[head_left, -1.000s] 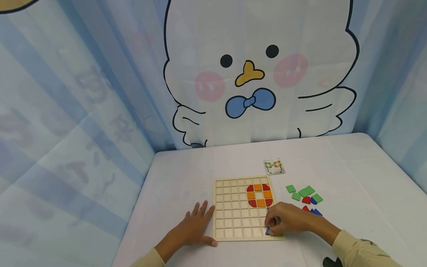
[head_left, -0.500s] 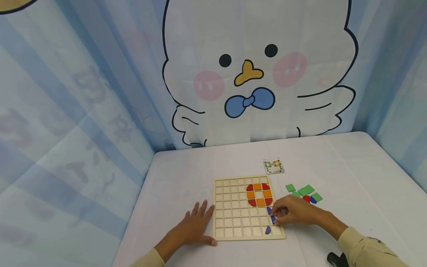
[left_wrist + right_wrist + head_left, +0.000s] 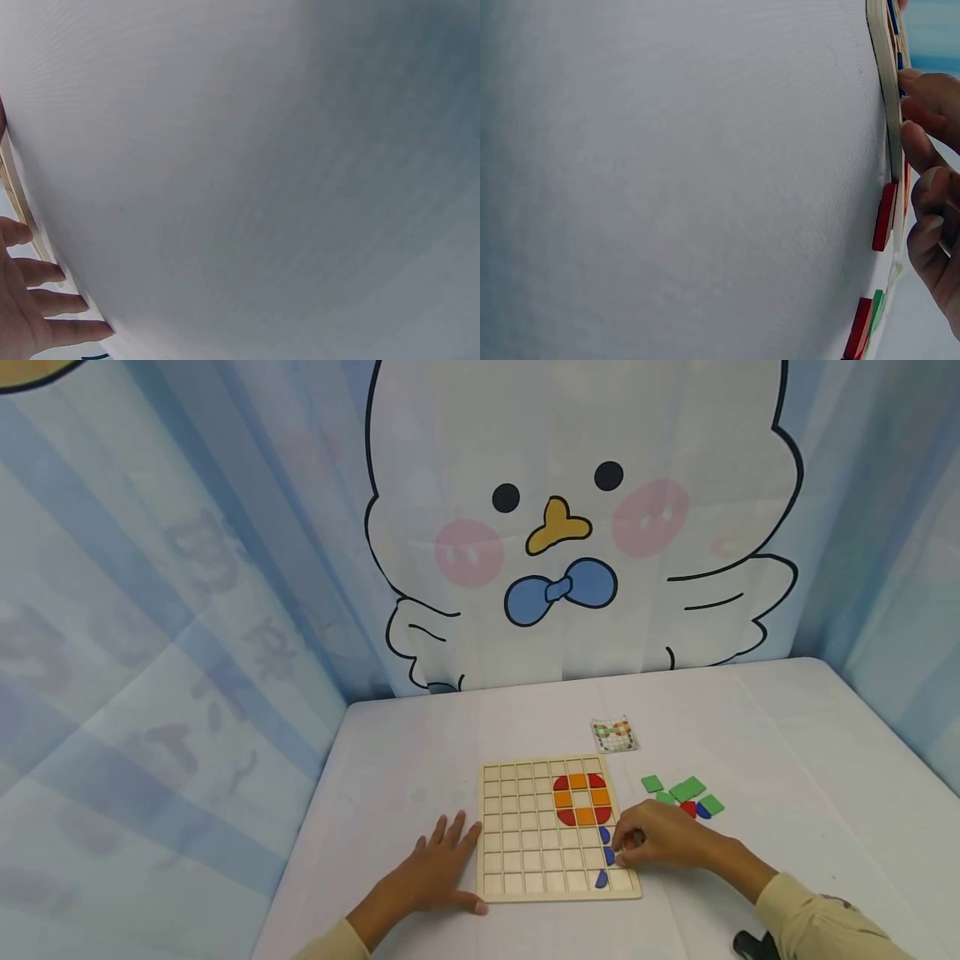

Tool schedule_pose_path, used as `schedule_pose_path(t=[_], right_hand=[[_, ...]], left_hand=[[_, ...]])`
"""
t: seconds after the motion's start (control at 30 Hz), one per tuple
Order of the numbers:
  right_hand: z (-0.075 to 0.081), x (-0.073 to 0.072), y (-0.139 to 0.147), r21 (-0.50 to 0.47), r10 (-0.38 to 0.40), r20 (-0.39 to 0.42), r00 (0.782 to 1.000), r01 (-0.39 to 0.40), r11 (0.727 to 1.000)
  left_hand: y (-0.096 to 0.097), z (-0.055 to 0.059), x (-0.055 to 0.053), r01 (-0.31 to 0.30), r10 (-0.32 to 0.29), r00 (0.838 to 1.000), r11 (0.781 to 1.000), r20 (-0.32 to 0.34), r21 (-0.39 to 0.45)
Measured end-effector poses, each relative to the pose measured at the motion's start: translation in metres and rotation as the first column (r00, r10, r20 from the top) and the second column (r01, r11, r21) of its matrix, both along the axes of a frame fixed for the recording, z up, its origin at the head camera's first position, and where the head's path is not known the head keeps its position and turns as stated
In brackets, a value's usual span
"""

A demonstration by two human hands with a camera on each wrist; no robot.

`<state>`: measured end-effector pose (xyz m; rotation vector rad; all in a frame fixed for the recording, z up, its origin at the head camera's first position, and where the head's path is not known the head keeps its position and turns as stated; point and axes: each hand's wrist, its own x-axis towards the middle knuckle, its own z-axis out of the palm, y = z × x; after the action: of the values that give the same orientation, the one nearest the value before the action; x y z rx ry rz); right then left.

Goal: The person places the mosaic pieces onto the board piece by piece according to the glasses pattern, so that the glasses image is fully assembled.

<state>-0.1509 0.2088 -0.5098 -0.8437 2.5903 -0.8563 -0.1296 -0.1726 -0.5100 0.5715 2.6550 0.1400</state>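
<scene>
My right hand [image 3: 660, 835] is at the right edge of a square wooden grid board [image 3: 517, 860]. Thumb and index finger pinch a small blue rounded tile [image 3: 609, 856] in the board's right part; the right wrist view shows the fingertips at the blue tile [image 3: 901, 73] from the side. Another blue tile [image 3: 604, 835] lies just above it and a third blue tile [image 3: 602, 879] below, on the grid. Red corner tiles [image 3: 566, 817] and orange squares [image 3: 577, 781] form a ring at the upper right. My left hand [image 3: 442, 868] lies spread on the table, fingertips against the board's left edge.
Right of the board lie several green squares [image 3: 687, 789], a red tile [image 3: 687, 810] and a blue tile [image 3: 703, 811], partly behind the right hand. A small printed pattern card [image 3: 615, 735] lies beyond the board. A black object [image 3: 753, 945] shows by the right sleeve.
My right hand has let go of the lowest blue tile and moved up to the middle one. That tile and the upper one have turned slightly in place. The left hand stays still.
</scene>
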Motion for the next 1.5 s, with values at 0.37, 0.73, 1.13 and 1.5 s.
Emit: schedule_pose_path(t=[0.37,0.73,1.13,1.5], right_hand=[[0.0,-0.006,0.006,-0.045,0.038,0.026,0.999,-0.037,0.998],[0.008,-0.032,0.032,0.035,-0.3,-0.163,0.94,0.309,0.95],[0.0,-0.043,0.044,0.161,-0.455,-0.16,0.876,0.478,0.863],[-0.001,-0.046,0.042,0.195,-0.522,-0.121,0.844,0.536,0.821]], left_hand=[[-0.001,0.004,0.004,0.014,-0.014,1.0,1.0,-0.012,0.015],[0.0,0.006,0.004,0.017,-0.017,1.0,1.0,-0.004,0.021],[0.002,0.011,0.005,0.014,-0.014,1.0,1.0,-0.004,0.012],[0.0,0.011,0.005,0.02,-0.02,1.0,0.999,-0.01,0.033]])
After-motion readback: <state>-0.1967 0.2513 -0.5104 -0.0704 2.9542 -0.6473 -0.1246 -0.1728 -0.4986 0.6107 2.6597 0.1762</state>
